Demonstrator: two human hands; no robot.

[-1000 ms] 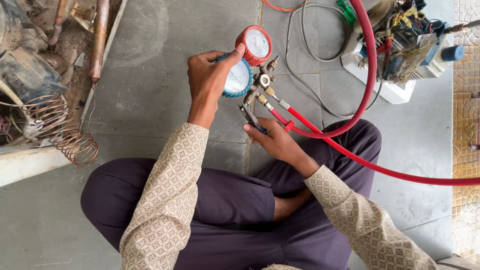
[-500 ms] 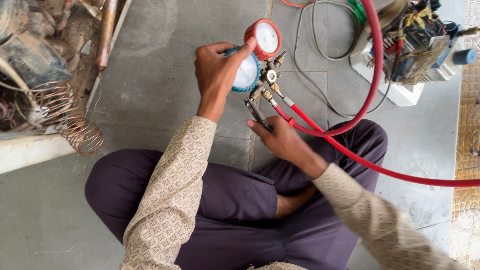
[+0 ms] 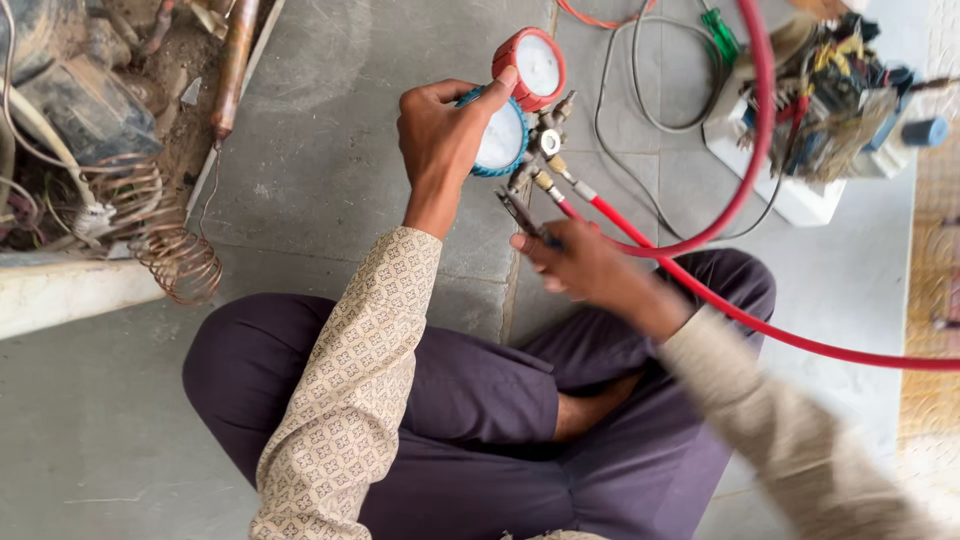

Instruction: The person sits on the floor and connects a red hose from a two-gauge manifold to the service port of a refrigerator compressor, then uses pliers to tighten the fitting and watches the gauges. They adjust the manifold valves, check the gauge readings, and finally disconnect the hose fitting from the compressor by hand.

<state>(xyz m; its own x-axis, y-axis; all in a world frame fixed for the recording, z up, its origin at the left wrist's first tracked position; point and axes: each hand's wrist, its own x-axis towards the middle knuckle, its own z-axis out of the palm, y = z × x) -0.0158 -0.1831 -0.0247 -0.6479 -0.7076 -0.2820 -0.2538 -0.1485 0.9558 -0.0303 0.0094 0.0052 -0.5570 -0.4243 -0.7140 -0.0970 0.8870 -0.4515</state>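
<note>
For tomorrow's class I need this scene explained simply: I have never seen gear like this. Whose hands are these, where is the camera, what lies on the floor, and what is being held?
The camera sits on the head of a person seated cross-legged on a grey stone floor, looking down at their own hands. The left hand grips a pair of round gauges, one blue-rimmed, one red-rimmed, joined by brass fittings. The right hand holds a thin dark tool at the fittings, where red hoses attach. On the floor: coiled copper tubing at left, a tangle of wires on a white box at right.
</note>
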